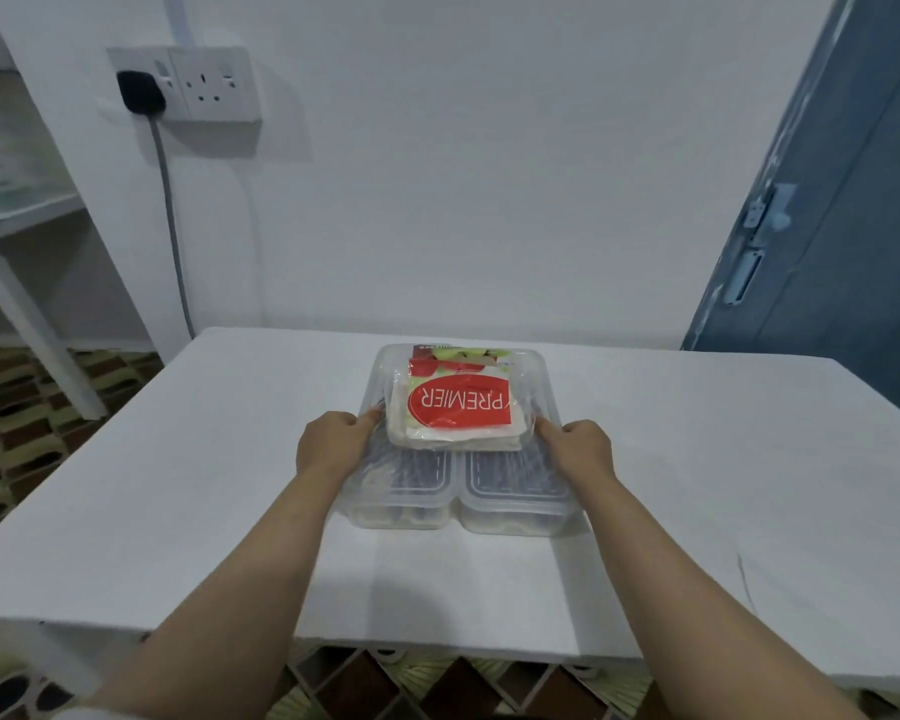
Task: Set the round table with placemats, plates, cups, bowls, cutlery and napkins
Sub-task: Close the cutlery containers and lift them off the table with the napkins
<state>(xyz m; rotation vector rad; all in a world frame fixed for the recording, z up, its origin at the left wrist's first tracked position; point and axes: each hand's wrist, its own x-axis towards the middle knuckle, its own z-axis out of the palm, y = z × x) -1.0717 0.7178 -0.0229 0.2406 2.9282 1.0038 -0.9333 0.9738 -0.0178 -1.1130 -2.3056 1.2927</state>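
Note:
A clear plastic tray rests on two lidded clear containers in the middle of a white table. On the tray lies a pack of white napkins in clear wrap with a red "PREMIER" label. My left hand grips the tray's left edge, fingers curled against it. My right hand grips the tray's right edge the same way. The containers' contents are blurred; something pale shows inside.
A white wall stands just behind the table, with a double socket and a black plug whose grey cable hangs down. A white shelf unit is at the left, a blue door at the right. Patterned floor lies below.

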